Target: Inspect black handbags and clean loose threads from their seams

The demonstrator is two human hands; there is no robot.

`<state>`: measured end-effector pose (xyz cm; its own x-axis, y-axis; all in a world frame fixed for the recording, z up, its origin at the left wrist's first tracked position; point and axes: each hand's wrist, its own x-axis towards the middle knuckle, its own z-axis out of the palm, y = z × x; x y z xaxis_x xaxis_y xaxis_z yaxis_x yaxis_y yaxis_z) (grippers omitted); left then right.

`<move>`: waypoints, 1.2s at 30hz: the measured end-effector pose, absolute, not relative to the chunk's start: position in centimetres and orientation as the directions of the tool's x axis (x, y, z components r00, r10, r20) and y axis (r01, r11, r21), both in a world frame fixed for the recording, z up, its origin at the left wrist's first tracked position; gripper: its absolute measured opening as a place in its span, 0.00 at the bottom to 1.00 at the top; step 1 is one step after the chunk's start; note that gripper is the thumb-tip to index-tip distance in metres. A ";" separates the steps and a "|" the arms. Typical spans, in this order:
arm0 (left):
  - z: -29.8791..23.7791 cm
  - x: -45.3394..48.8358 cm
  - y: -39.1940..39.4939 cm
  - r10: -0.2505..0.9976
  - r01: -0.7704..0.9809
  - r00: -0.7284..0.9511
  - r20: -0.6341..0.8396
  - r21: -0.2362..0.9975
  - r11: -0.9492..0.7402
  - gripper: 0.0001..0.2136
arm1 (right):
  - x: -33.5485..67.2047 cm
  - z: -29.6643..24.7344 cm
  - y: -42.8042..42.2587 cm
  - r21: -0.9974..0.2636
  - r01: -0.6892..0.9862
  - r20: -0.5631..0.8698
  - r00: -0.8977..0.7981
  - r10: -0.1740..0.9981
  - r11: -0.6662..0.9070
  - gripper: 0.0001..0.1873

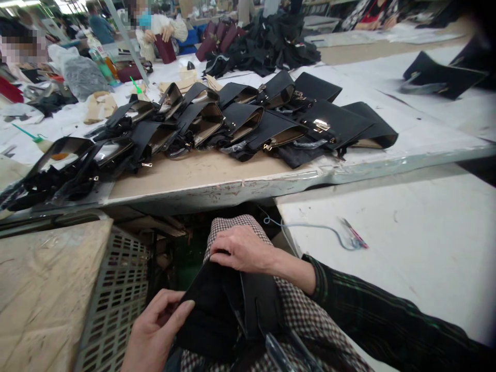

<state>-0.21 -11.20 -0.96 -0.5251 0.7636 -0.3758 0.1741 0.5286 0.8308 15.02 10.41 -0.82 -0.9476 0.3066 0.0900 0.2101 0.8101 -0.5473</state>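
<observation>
A black bag piece (pixel 211 310) lies across my lap, over a checked cloth (pixel 306 315). My left hand (pixel 155 323) pinches its left edge between thumb and fingers. At the top edge, my right hand (pixel 242 250) grips the same piece, thumb and fingers closed on it. A stiff black flap with a slot (pixel 261 305) shows right of the soft black part. Below it, straps in clear plastic wrap (pixel 279 351) hang toward the bottom of the view. The lower part of the piece runs out of frame.
Several black handbags (pixel 240 119) with gold fittings lie in rows on the white worktable (pixel 418 139). Small snips (pixel 354 235) on a blue cord rest on the right-hand surface. A plastic crate (pixel 116 294) stands at left. Across the table a person (pixel 160 33) holds a maroon piece.
</observation>
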 end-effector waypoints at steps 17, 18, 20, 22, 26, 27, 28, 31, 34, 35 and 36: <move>-1.8 1.9 -12.9 0.573 -0.346 -0.616 -0.540 0.840 0.418 0.12 | 14.5 -1.0 10.4 -0.552 0.187 0.101 -0.952 0.288 0.813 0.10; -1.9 1.8 -13.0 0.570 -0.345 -0.612 -0.548 0.834 0.432 0.13 | 14.4 -1.1 10.4 -0.555 0.185 0.096 -0.954 0.284 0.811 0.10; -2.0 1.2 -12.9 0.586 -0.284 -0.593 -0.552 0.825 0.489 0.15 | 14.4 -1.1 10.4 -0.562 0.184 0.087 -0.956 0.279 0.806 0.10; -1.6 0.5 -12.1 0.652 -0.096 -0.559 -0.512 0.821 0.563 0.17 | 14.4 -0.9 10.3 -0.561 0.189 0.080 -0.957 0.280 0.806 0.11; 0.0 -0.5 -8.4 0.851 0.400 -0.397 -0.343 0.770 0.497 0.12 | 14.5 -0.3 10.0 -0.543 0.201 0.078 -0.955 0.287 0.816 0.12; 0.4 -0.5 -7.1 0.886 0.470 -0.342 -0.315 0.758 0.451 0.11 | 14.5 -0.2 9.9 -0.541 0.202 0.075 -0.955 0.286 0.816 0.11; 0.7 -0.5 -5.9 0.907 0.519 -0.298 -0.298 0.747 0.416 0.10 | 14.5 -0.2 9.9 -0.543 0.204 0.071 -0.955 0.287 0.814 0.11; 0.9 -0.2 -3.1 0.933 0.596 -0.226 -0.279 0.718 0.359 0.09 | 14.5 -0.3 10.3 -0.569 0.215 0.071 -0.949 0.308 0.794 0.11; 0.3 0.0 -2.0 0.941 0.600 -0.222 -0.256 0.725 0.339 0.12 | 15.4 0.1 11.0 -0.608 0.204 0.099 -0.939 0.328 0.767 0.12; 0.0 0.0 -2.0 0.940 0.592 -0.229 -0.252 0.731 0.340 0.13 | 16.1 0.6 10.9 -0.613 0.214 0.120 -0.926 0.357 0.761 0.13; -0.2 0.0 -2.1 0.938 0.583 -0.238 -0.251 0.736 0.345 0.13 | 16.9 1.2 10.5 -0.614 0.236 0.143 -0.905 0.400 0.753 0.15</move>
